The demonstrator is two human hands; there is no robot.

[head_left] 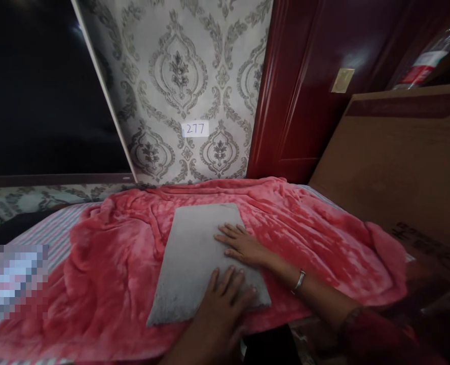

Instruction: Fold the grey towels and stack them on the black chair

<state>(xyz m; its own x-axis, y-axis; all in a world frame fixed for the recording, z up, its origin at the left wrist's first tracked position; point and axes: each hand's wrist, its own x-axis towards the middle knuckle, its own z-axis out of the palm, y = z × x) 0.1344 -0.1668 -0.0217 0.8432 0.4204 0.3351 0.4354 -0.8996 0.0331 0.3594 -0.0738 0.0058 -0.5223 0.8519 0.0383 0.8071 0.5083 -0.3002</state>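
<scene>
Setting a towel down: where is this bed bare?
Free: pink blanket left of the grey cloth, up to the striped sheet; also right of it, toward the cardboard box. Crowded: the cloth, under left hand and right hand.

The towel [202,253] is plain grey, the blanket [114,253] coral pink (blotchy, paler in places). The sheet [53,230] has pale pink and blue stripes. The wallpaper [179,66] is grey damask, the door [304,76] dark red, my bangle [299,280] silver.
</scene>
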